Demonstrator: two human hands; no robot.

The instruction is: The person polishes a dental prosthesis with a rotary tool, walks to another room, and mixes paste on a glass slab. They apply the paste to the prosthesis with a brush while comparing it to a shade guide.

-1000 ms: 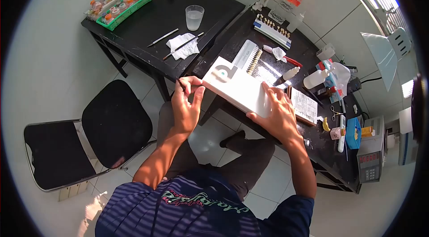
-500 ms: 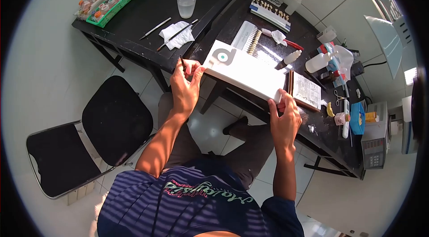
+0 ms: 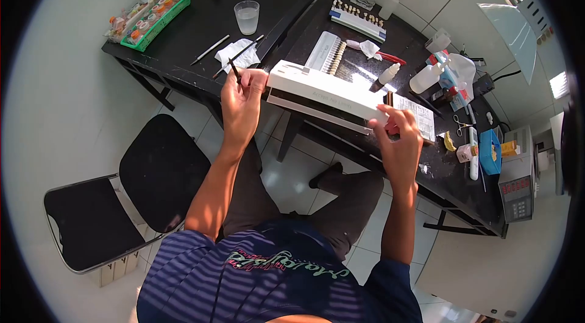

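White oblong box [image 3: 329, 91] at the near edge of the desk [image 3: 452, 168], long axis running from left hand [image 3: 241, 104] to right hand [image 3: 400, 140]!

And which is nearer?

Neither: hands apart, right pinching one end, left at the other, clasping a slim dark stick [image 3: 234, 70].

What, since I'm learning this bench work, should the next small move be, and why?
Probably raise the white lid a little higher with the right hand: that hand grips the lid's right end, and a dark gap shows above the near edge of the box.
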